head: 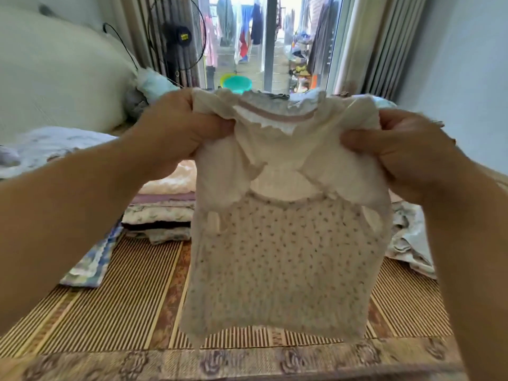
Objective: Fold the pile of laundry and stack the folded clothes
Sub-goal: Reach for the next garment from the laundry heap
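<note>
Left arm: you are reaching it in from the lower left edge of the frame, forearm bare, angling up toward the centre.
Left hand [178, 127]: you are curling its fingers closed on one shoulder of the small top [283, 257], left of centre, with the thumb pressing the cloth on the side facing you.
Right arm: you are bringing it in from the lower right edge, forearm bare, angling up and inward, mirroring the other arm.
Right hand [404, 149]: you are gripping the opposite shoulder with it, right of centre, with the thumb lying across the bunched sleeve and the fingers wrapping behind the fabric.
Small top: cream, frilled at the collar, speckled on the lower body. It is hanging spread between your two hands in the middle of the frame, its hem dangling above the striped mat [123, 284].
Folded stack [162, 215]: several folded pieces are lying one on another, left of centre, partly hiding behind the small top.
Blue checked cloth [93, 259]: it is lying folded on the striped mat at the left, just beside the foot of the folded stack.
Unfolded laundry [409, 237]: pale crumpled pieces are lying in a heap at the right, behind your right wrist.
Striped mat: it is covering the lower part of the frame.
Fan [177, 37]: it is standing at the upper left, in front of the curtain.
Teal basin [236, 83]: it is sitting at the top centre, just above the collar.
</note>
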`<state>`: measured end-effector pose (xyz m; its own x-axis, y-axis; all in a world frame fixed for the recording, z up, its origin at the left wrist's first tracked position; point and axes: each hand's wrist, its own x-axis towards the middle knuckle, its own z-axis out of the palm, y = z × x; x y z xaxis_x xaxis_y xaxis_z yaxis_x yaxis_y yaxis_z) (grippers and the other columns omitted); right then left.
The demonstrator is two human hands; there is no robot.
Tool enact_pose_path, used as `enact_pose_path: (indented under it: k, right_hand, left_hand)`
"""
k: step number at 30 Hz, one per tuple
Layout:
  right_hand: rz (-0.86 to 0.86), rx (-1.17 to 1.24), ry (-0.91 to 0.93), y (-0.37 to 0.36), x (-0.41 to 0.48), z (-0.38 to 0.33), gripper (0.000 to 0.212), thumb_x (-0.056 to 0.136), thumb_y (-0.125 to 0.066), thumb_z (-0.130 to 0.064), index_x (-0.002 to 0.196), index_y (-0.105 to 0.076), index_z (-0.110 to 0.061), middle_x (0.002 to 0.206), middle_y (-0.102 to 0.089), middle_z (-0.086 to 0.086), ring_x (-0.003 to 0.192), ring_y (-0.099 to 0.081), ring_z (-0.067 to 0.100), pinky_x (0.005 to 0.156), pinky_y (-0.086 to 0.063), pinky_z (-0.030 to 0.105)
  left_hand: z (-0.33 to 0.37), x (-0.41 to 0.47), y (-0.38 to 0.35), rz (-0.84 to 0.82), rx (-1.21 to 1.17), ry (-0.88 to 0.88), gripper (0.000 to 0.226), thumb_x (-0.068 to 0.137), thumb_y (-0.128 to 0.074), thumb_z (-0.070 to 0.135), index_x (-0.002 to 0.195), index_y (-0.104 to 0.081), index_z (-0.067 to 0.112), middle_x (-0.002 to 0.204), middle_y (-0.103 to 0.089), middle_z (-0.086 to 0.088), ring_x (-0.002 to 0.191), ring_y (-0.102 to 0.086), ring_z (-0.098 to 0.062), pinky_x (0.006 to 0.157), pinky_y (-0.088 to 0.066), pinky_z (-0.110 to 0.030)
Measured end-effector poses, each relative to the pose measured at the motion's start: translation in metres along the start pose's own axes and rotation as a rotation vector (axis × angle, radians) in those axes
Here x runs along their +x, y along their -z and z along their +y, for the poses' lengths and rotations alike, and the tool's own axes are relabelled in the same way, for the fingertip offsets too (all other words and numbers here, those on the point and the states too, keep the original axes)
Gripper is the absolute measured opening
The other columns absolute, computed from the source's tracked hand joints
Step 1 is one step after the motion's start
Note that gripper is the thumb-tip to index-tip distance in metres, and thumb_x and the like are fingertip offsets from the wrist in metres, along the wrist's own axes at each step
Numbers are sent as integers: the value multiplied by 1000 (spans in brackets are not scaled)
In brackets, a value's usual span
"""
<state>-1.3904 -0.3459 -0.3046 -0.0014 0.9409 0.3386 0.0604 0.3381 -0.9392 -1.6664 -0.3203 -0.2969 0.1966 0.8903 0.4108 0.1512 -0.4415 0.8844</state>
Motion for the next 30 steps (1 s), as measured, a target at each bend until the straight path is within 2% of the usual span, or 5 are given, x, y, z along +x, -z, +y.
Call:
enact_pose_path:
  k: [6,9,15,21,30]
  right_hand:
    - [-29,-217,-320,-13,33,91,14,80,-71,-3,88,-68,-13,94,-73,11,89,-71,28,83,-58,46]
    - [-26,-358,-413,-23,47,150,11,76,-67,-6,84,-70,-13,87,-73,10,84,-71,26,82,-58,48]
    - [38,-658,-296,-19,47,202,13,83,-62,-14,88,-63,-2,86,-65,17,85,-62,32,75,-50,44]
    - [-224,-829,-183,8,-22,192,22,78,-72,-15,70,-54,-24,70,-60,-1,66,-55,18,60,-43,32]
    - [-656,-1087,-602,7,-119,178,12,87,-55,-25,87,-59,-37,129,-59,-11,101,-61,10,87,-52,28]
  left_hand:
    - [-93,15,-17,61,389,201,19,73,-79,23,84,-67,15,75,-68,3,68,-65,-11,52,-46,-14]
    - [-154,22,-30,48,542,316,21,77,-76,25,70,-58,18,67,-58,3,64,-56,-12,49,-37,-19]
    - [-204,13,-49,-38,827,312,31,79,-68,34,59,-47,22,60,-50,5,61,-50,-17,48,-28,-28]
    - [-192,-60,-49,-401,922,114,31,80,-64,22,63,-39,30,73,-45,11,67,-44,-12,56,-32,-25]
    - [-191,-150,-51,-712,850,163,13,83,-61,29,91,-60,39,101,-44,26,97,-36,10,88,-38,-15]
